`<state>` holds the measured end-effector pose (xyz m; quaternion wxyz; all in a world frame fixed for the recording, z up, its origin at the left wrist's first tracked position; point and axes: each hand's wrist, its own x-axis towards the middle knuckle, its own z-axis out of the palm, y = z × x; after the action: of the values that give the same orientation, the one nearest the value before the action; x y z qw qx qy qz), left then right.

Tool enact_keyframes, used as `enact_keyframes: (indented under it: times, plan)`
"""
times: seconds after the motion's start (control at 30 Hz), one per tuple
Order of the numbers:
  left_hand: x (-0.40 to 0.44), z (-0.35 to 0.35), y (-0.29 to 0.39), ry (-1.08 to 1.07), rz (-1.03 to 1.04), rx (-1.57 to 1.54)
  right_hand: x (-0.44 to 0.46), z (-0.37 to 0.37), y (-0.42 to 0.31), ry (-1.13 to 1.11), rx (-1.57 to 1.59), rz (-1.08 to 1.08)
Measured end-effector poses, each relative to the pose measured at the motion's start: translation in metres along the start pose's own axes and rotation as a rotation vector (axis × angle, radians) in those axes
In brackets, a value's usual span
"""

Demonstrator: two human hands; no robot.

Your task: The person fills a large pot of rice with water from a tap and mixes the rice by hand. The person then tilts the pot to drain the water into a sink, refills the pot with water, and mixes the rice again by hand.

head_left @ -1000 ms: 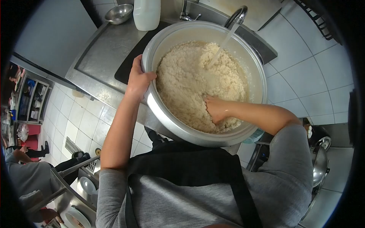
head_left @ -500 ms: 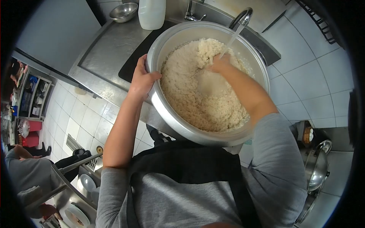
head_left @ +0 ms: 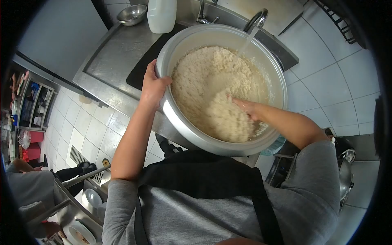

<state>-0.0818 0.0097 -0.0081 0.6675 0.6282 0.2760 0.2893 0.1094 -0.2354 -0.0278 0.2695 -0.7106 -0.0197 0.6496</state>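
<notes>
The metal pot (head_left: 212,36) is standing in front of the person, beneath the running faucet (head_left: 258,18), and is holding a large mass of pale, rice-like grain (head_left: 200,81). The work appears to be partway along: the grain is already lying wet inside the pot, with cloudy liquid showing among it. A stream of water (head_left: 248,41) is entering at the pot's far right, so filling seems unfinished, and nothing in view is showing the liquid drained off. The left hand (head_left: 155,86) is clamping the pot's left rim, its thumb lying over the edge and its fingers pressing outside. The right hand (head_left: 248,109) is reaching into the pot's right half, the forearm crossing the rim and the elbow bending outward. Its fingertips are meeting blurred grain; whether they are spread or together one cannot tell.
</notes>
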Motion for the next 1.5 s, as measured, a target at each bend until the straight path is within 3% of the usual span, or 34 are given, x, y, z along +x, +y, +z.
enact_keyframes:
  times: [0.07,0.17,0.23,0.3,0.33,0.4,0.47,0.5,0.57,0.63,0.73,0.83,0.9,0.97,1.1,1.2,1.3,1.4,1.5]
  plan:
    - [-0.002,0.001,0.005,-0.006,-0.022,0.005,0.017,0.014,-0.006,0.034,0.234,-0.110]
    - [-0.004,0.000,0.009,-0.038,-0.040,0.006,0.066,-0.030,-0.024,0.272,0.359,-0.428]
    - [-0.003,-0.001,0.007,-0.054,-0.034,0.019,0.060,-0.067,-0.050,0.400,-0.197,-0.535]
    - [-0.002,-0.002,0.006,-0.043,-0.045,0.043,0.061,-0.093,-0.069,0.437,-0.338,-0.594]
    - [-0.002,-0.002,0.005,-0.035,-0.053,0.054,0.078,-0.118,-0.077,0.644,-0.599,-0.673]
    - [-0.001,-0.003,0.004,-0.055,-0.042,0.031,0.142,-0.166,-0.106,0.875,-0.805,-0.792]
    - [0.001,-0.005,0.001,-0.076,-0.025,0.011,0.190,-0.193,-0.133,0.926,-0.675,-0.872]
    - [0.002,-0.006,-0.003,-0.086,-0.013,0.001,0.195,-0.179,-0.145,0.817,-0.663,-0.983]
    - [0.004,-0.007,-0.005,-0.096,-0.002,-0.004,0.160,-0.091,-0.186,0.602,-0.571,-0.823]
    - [0.004,-0.007,-0.005,-0.095,-0.005,0.006,0.146,-0.016,-0.204,0.426,-0.696,-0.908]
    - [0.004,-0.008,-0.003,-0.109,0.005,0.028,0.098,0.077,-0.186,0.210,-1.257,-0.826]
    - [0.005,-0.009,-0.004,-0.099,0.003,0.020,0.059,0.117,-0.146,-0.060,-1.617,-0.662]
    - [0.005,-0.010,-0.003,-0.086,0.004,0.050,0.031,0.114,-0.117,-0.163,-1.732,-0.714]
    - [0.002,-0.007,0.001,-0.084,-0.006,0.047,0.000,0.099,-0.092,-0.147,-1.909,-0.607]
    - [-0.001,-0.004,0.003,-0.081,-0.017,0.009,-0.020,0.023,-0.049,-0.079,-1.741,-0.701]
    - [0.000,-0.004,0.000,-0.071,-0.018,0.010,-0.050,-0.015,0.002,0.216,-1.575,-1.007]
    - [0.001,-0.004,-0.002,-0.069,-0.021,0.031,-0.040,-0.014,0.039,0.071,-1.520,-0.762]
    - [0.001,-0.003,-0.004,-0.064,-0.019,0.019,0.001,0.022,0.024,-0.014,-1.715,-0.440]
    - [-0.001,-0.001,0.000,-0.045,-0.041,0.058,0.054,0.065,0.000,0.063,-1.711,-0.533]
